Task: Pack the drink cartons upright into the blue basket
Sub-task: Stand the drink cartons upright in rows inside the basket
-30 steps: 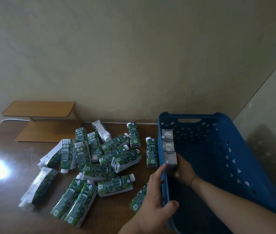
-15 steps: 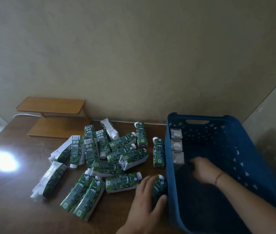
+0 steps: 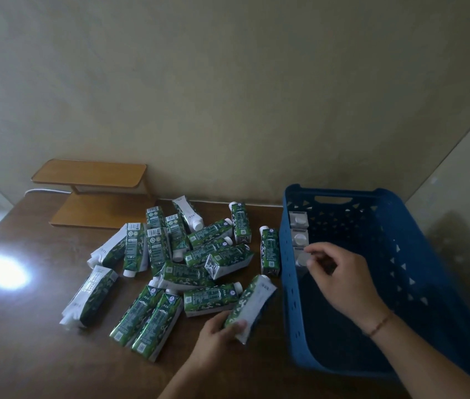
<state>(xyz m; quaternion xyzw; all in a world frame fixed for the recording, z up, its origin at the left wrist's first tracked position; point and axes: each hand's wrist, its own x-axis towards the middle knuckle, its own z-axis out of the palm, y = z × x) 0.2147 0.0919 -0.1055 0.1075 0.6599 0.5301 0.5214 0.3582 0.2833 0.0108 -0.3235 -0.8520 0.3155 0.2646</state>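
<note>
A blue basket point(image 3: 435, 283) stands at the right on the table. Three green-and-white drink cartons point(image 3: 299, 239) stand upright in a row along its left inner wall. My right hand point(image 3: 340, 279) is inside the basket, fingertips at the cap of the nearest upright carton, holding nothing. My left hand point(image 3: 216, 338) grips the bottom end of a drink carton point(image 3: 252, 305) lifted at a slant just left of the basket wall. Several more cartons point(image 3: 187, 254) lie scattered on the table to the left.
A small wooden two-tier shelf point(image 3: 95, 194) sits at the back left against the wall. A bright light glare point(image 3: 5, 272) shines on the brown table point(image 3: 26, 355). The wall corner is close behind the basket.
My left hand left the basket rim, closed on a carton beside the basket and raised it. My right hand let go of the third upright carton and now hovers at its cap.
</note>
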